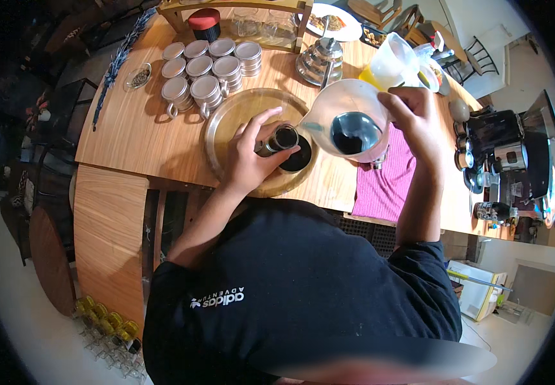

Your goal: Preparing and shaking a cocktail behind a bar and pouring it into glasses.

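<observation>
My left hand (246, 160) is wrapped round a small glass (267, 147) with dark liquid in it, held over the round tray (216, 122). My right hand (416, 115) grips a translucent measuring jug (348, 96) at its right side. Dark liquid (356, 133) lies in the jug, which is tilted left with its spout close to the glass's mouth. I cannot make out a stream between them. On the tray, just below the glass, stands a round vessel with a dark inside (298, 160), partly hidden by my left fingers.
Several lidded metal mugs (205, 88) stand at the back left, near a small dish (138, 77). A metal kettle (321, 61) stands behind the tray, and another jug (393, 58) behind my right hand. A pink cloth (386, 186) lies right of the tray; a black machine (499, 131) stands far right.
</observation>
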Demonstrator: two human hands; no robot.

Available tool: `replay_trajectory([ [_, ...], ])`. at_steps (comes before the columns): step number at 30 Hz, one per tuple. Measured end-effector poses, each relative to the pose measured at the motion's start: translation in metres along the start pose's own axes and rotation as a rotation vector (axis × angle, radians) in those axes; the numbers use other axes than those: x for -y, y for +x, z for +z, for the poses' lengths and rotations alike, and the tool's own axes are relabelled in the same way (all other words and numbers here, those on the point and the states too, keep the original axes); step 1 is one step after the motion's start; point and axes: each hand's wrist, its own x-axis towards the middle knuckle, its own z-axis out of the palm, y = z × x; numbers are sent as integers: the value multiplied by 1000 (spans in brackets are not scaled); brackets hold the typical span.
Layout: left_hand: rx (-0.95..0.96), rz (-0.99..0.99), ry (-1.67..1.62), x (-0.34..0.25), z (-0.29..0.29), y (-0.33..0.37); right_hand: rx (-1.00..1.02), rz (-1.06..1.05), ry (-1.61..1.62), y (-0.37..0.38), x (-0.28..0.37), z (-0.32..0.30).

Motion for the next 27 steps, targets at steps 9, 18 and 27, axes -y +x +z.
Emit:
replay_trajectory([
  [9, 172, 298, 405, -10, -30, 19, -515, 304, 738, -40, -100, 18],
  [18, 407, 518, 714, -17, -36, 37, -532, 111, 844, -44, -130, 58],
  [27, 367, 907, 948, -25, -32, 52, -534, 108, 820, -57, -119, 48],
])
